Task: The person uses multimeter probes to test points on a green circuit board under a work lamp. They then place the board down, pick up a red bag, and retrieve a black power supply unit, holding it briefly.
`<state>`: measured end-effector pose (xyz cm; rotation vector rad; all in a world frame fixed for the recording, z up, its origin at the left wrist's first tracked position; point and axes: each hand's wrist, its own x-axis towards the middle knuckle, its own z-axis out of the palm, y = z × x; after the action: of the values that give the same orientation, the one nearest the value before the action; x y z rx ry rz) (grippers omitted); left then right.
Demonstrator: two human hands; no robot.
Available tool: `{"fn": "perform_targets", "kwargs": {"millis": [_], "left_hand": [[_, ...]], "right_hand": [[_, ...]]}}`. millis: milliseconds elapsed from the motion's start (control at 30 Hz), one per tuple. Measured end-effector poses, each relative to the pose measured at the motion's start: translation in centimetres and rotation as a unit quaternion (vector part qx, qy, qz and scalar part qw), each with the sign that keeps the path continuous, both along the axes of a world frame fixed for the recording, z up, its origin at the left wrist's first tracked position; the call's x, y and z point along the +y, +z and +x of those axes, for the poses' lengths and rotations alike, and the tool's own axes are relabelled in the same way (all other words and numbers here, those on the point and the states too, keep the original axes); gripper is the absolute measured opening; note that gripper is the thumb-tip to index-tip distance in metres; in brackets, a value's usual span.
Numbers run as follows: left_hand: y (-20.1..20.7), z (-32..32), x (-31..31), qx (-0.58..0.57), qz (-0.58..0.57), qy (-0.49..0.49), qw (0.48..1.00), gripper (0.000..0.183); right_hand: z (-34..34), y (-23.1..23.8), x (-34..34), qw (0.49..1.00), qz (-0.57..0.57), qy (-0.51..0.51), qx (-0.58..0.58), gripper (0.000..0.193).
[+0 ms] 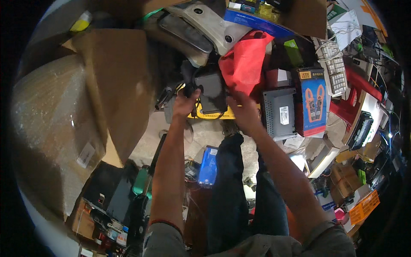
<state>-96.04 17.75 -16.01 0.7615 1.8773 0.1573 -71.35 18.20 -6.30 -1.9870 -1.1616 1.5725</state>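
Note:
A dark grey, flat box-shaped device (pixel 211 95) rests in front of me on a yellow case or board (pixel 207 114). Black cable or strap-like parts (pixel 188 73) lie at its left side. My left hand (pixel 185 105) is closed by that left side, fingers curled around a dark part that I cannot make out. At the device's right edge is my right hand (pixel 245 111), fingers apart and slightly bent, with nothing visible in them; whether it touches the edge I cannot tell. A red cloth or bag (pixel 245 62) lies just beyond my right hand.
Cardboard (pixel 117 85) and a plastic-wrapped bundle (pixel 49 124) crowd the left. On the right stand a perforated grey metal box (pixel 280 113), a blue clamp-meter box (pixel 314 103) and a white keyboard (pixel 332 70). A blue box (pixel 208 167) lies on the floor by my legs.

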Motion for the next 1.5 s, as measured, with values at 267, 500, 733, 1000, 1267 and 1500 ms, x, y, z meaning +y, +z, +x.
{"fn": "perform_targets", "kwargs": {"millis": [267,500,733,1000,1267,1500], "left_hand": [[1.2,3.4,2.3,0.117,0.043,0.01,0.992,0.092],[3.8,7.1,2.0,0.176,0.273,-0.116,0.939,0.069],[4.9,10.3,4.9,0.016,0.263,-0.114,0.958,0.046],[3.5,14.4,5.7,0.103,0.114,-0.215,0.964,0.065],[7.2,10.0,0.9,-0.01,0.2,0.061,0.978,0.023],[10.8,12.3,-0.7,-0.104,0.219,0.144,0.959,0.019]], "right_hand": [[-5.1,-3.7,3.3,0.891,0.357,0.16,-0.23,0.072],[3.8,-3.9,11.8,0.83,0.021,0.4,-0.388,0.058],[2.9,1.4,0.6,0.853,0.203,0.357,-0.323,0.027],[2.5,3.5,-1.8,0.836,0.162,0.438,-0.289,0.029],[6.5,2.7,3.3,0.928,0.257,0.055,-0.265,0.041],[8.0,-3.6,8.1,0.973,0.027,0.097,-0.209,0.035]]}}
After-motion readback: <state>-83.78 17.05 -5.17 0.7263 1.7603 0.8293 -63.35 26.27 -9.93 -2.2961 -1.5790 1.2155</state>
